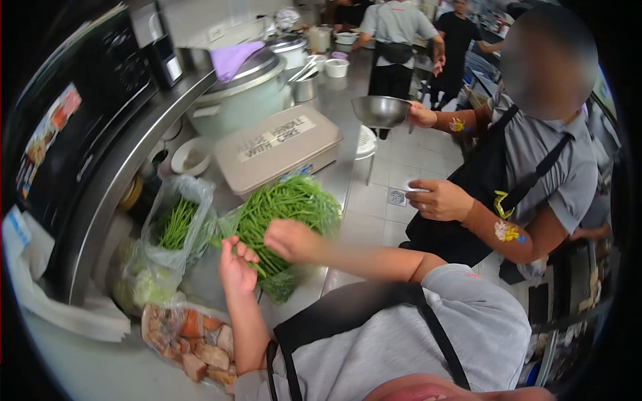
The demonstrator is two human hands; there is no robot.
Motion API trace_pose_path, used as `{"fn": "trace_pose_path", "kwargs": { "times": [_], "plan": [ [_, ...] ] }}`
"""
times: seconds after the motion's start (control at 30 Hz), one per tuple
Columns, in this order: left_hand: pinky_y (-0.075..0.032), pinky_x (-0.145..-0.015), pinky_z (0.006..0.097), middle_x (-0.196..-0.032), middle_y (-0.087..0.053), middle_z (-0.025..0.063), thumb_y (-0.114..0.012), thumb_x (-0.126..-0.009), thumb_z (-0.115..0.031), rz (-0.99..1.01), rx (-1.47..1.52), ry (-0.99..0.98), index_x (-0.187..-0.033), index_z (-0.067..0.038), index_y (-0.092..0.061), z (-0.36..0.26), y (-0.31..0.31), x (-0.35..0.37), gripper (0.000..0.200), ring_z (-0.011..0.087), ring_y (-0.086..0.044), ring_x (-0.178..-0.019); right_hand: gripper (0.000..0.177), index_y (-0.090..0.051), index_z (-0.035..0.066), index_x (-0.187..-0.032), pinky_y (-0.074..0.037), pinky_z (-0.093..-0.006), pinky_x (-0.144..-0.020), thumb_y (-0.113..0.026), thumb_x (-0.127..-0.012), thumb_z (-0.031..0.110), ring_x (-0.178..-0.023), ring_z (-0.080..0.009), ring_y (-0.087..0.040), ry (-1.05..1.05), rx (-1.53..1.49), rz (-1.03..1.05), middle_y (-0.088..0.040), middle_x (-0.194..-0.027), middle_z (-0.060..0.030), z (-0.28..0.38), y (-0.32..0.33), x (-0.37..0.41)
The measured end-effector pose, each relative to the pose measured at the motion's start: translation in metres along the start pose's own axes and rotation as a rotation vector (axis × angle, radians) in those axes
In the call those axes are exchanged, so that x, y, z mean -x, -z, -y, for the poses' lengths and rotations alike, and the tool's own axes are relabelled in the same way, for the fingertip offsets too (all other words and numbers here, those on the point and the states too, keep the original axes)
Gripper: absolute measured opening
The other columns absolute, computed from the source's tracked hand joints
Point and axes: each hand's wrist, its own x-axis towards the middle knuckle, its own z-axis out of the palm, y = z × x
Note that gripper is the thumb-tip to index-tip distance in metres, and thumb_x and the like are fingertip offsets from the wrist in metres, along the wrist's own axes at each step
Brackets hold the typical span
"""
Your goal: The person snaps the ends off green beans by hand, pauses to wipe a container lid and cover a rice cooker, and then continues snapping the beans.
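Observation:
Long green beans (284, 207) lie heaped on clear plastic on the steel counter. My left hand (239, 262) is at the heap's near left side, fingers curled round a green bean piece. Close beside it, my right hand (292, 240) is closed above the beans; it is slightly blurred, and what it holds, if anything, is hidden. Left of the heap stands an open plastic bag (177, 224) with more green beans inside. Below that bag lies a plastic bag of meat chunks (200, 344).
Behind the beans sits a lidded beige box (279, 148), with a large pot (241, 93) beyond. A co-worker (515, 154) stands at the right, holding a metal bowl (381, 111). Other people stand farther back. A steel shelf (134, 174) runs along the left.

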Motion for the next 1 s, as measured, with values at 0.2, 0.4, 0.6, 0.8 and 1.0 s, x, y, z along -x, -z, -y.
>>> {"fn": "trace_pose_path", "kwargs": {
  "times": [0.2, 0.4, 0.6, 0.8, 1.0],
  "plan": [
    [-0.033, -0.043, 0.0235, -0.057, -0.041, 0.0010, -0.042, -0.085, -0.026, 0.208, -0.368, 0.057, -0.097, -0.004, -0.047, 0.002, 0.013, 0.018, 0.025, 0.0108, -0.040, -0.046, 0.023, -0.053, 0.004, -0.090, -0.043, -0.0345, -0.065, -0.056, -0.069, 0.013, -0.076, -0.0289, -0.052, -0.207, 0.199, 0.159, -0.052, -0.082, -0.0155, -0.033, -0.016, 0.012],
    [-0.039, -0.053, 0.0257, -0.065, -0.047, 0.0023, -0.040, -0.085, -0.024, 0.250, -0.548, 0.081, -0.093, -0.003, -0.048, -0.028, -0.007, 0.090, 0.024, 0.0131, -0.046, -0.056, 0.031, -0.048, 0.004, -0.102, -0.042, -0.0309, -0.062, -0.052, -0.072, 0.003, -0.072, -0.0244, -0.051, -0.116, -0.023, 0.090, -0.049, -0.084, -0.0127, 0.073, 0.012, -0.005],
    [-0.040, -0.055, 0.0277, -0.066, -0.046, 0.0024, -0.040, -0.086, -0.021, 0.262, -0.305, -0.024, -0.094, -0.003, -0.047, -0.027, 0.013, 0.067, 0.021, 0.0142, -0.047, -0.058, 0.020, -0.055, 0.002, -0.090, -0.042, -0.0319, -0.064, -0.054, -0.074, 0.014, -0.073, -0.0257, -0.053, -0.227, -0.097, 0.237, -0.054, -0.079, -0.0141, 0.052, -0.005, -0.002],
    [-0.042, -0.061, 0.0292, -0.067, -0.045, 0.0040, -0.037, -0.087, -0.020, 0.085, -0.207, -0.533, -0.094, -0.001, -0.043, -0.072, 0.004, 0.053, 0.021, 0.0160, -0.047, -0.064, 0.029, -0.057, 0.002, -0.076, -0.044, -0.0373, -0.062, -0.055, -0.072, 0.030, -0.071, -0.0291, -0.055, -0.379, 0.342, 0.555, -0.056, -0.075, -0.0153, 0.042, -0.013, 0.014],
    [-0.042, -0.065, 0.0286, -0.073, -0.051, 0.0087, -0.037, -0.084, -0.017, -0.229, -0.705, -1.049, -0.099, -0.001, -0.043, -0.162, 0.011, -0.012, 0.022, 0.0166, -0.050, -0.068, 0.030, -0.055, 0.002, -0.075, -0.046, -0.0378, -0.058, -0.057, -0.070, 0.031, -0.066, -0.0299, -0.056, -0.331, 0.521, 0.550, -0.056, -0.075, -0.0156, 0.044, -0.024, 0.020]
  ]
}}
